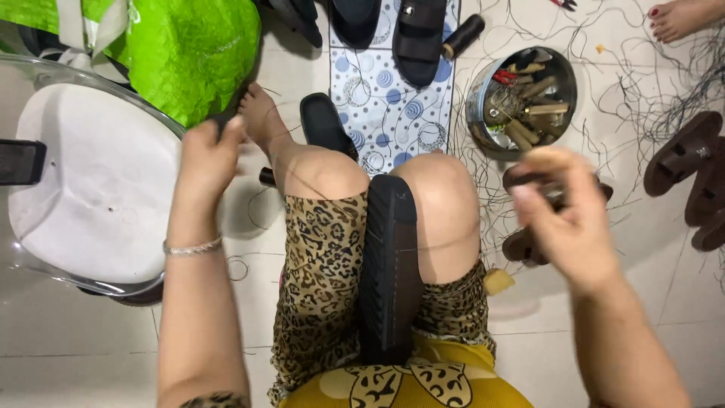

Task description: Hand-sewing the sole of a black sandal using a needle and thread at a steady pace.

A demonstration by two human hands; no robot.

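Note:
A black sandal sole (389, 264) lies tread up between my knees, clamped by my legs. A thin dark thread (442, 245) runs from its edge across my right knee toward my right hand (563, 219), which is closed on a wooden-handled tool (547, 160), blurred by motion. My left hand (208, 155) is raised at the left with fingers closed, apparently pinching a thread end near the green bag; the thread itself is hard to see there.
A round metal tin (563, 64) of tools sits on the floor ahead. Brown sandals (691, 174) lie at right, black sandals (419, 34) on a dotted mat (385, 94). A green bag (189, 53) and clear chair (91, 181) stand left. Loose threads litter the tiles; another person's foot (680, 17) shows top right.

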